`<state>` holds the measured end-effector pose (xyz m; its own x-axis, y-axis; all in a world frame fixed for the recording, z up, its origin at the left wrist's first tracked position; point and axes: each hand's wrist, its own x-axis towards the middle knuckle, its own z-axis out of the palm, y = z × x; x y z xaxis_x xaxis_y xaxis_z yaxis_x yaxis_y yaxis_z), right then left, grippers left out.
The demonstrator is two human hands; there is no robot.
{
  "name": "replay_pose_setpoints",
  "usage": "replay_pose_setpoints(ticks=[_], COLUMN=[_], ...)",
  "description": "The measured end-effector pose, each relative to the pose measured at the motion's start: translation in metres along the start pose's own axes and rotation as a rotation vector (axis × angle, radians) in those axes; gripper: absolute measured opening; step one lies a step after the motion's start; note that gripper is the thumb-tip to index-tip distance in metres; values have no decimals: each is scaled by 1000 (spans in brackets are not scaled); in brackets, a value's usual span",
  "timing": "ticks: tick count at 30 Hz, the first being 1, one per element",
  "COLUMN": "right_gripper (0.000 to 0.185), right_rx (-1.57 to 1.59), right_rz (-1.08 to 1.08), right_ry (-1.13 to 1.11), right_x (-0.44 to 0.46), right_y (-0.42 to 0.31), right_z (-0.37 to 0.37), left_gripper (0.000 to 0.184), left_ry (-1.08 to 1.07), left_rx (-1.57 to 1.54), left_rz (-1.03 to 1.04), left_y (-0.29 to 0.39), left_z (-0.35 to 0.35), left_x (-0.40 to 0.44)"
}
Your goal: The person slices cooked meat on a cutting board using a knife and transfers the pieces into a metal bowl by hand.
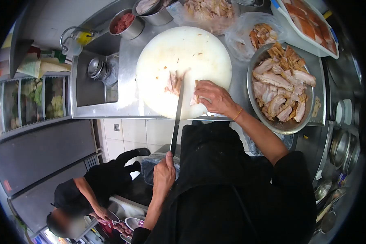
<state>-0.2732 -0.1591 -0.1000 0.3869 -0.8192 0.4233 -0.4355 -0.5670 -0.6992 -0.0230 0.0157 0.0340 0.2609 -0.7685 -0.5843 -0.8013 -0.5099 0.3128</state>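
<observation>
My left hand (pixel 164 174) is closed round the handle of a long knife (pixel 177 118). The blade reaches up over a round white cutting board (pixel 183 49), its tip beside small slices of cooked meat (pixel 175 82). To the right of the blade, my right hand (pixel 215 96) has bent fingers pressed on a piece of meat (pixel 194 97) near the board's lower right edge. Part of that piece is hidden under the fingers.
A large steel bowl of sliced meat (pixel 282 87) sits right of the board. Behind are a bag of meat (pixel 262 35), a white tub (pixel 301 26) and a pot of red meat (pixel 124 25). A sink (pixel 94 93) is at left. Another person (pixel 93 191) works at lower left.
</observation>
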Motion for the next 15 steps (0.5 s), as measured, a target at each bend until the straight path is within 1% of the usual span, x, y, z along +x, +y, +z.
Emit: replay_pose_setpoints(ticks=[2,5,8,11,14,15], right_gripper=[19,19,18,20,21,22], right_rx=[-11,-43,-53,-60,-57,-50], right_rz=[6,22,36,69,76,83], right_ry=[50,83,120,107,102,94], right_x=[-2,-1,-2,0,3,2], right_y=[0,-4,-3,-4,-8,-7], right_z=[0,2,7,9,7,7], left_gripper=[68,68,66,63,63,63], left_ry=[31,-32,-31,-55,-67,-82], left_rx=[-51,-40,-42,38,60,81], left_rz=[29,40,73,56,-1,23], left_y=[6,14,7,-2,3,2], left_z=[3,3,5,1,-8,-7], left_x=[4,-1,-5,-13,-20,-17])
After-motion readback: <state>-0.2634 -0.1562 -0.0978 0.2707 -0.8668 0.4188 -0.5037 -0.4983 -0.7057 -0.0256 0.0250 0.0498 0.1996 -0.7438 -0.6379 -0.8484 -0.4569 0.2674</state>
